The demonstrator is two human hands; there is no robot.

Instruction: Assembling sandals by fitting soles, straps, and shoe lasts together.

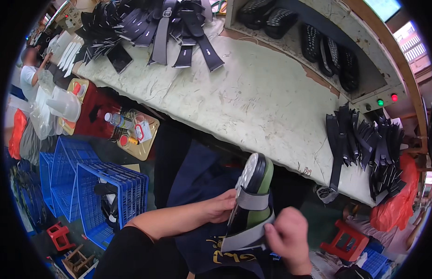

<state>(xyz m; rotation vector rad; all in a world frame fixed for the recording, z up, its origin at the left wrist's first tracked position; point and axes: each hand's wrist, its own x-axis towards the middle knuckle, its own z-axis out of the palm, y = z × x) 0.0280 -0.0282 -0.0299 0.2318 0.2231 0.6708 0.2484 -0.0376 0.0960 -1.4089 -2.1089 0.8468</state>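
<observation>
Plainly, the room is dominated by a long workbench (253, 88), pale and scuffed, heaped at both ends with black straps (137, 28). Blue plastic crates (136, 190) are seen at left, a red stool (352, 235) at right. Just off the workbench's near edge, a sandal (267, 176) is held on end: green footbed, black midsole, pale sole, two grey straps (253, 201). Its edge is gripped by the left hand (219, 207); the right hand (291, 235) is curled, thumb at the lower strap, whether pinching cannot be told.
</observation>
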